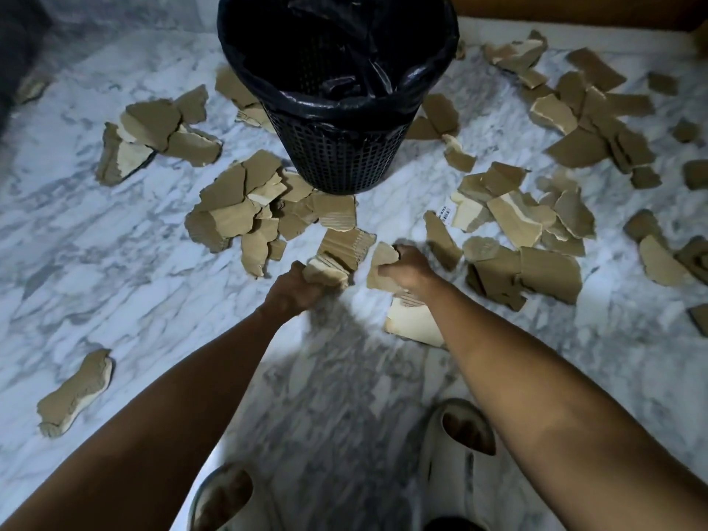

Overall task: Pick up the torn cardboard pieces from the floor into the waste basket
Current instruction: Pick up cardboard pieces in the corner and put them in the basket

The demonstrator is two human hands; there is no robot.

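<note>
I saw the left hand (pixel 293 287) clenched on a cardboard piece (pixel 328 267) and the right hand (pixel 410 267) gripping another piece (pixel 381 264), both just before the basket (pixel 337 155), more scraps (pixel 237 201) around.

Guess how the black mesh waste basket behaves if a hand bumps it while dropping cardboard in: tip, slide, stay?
The waste basket probably tips easily: it is tall and narrows toward its base. It looks light, with mesh walls and only a bag liner showing inside. On the smooth marble floor it may slide first.
</note>
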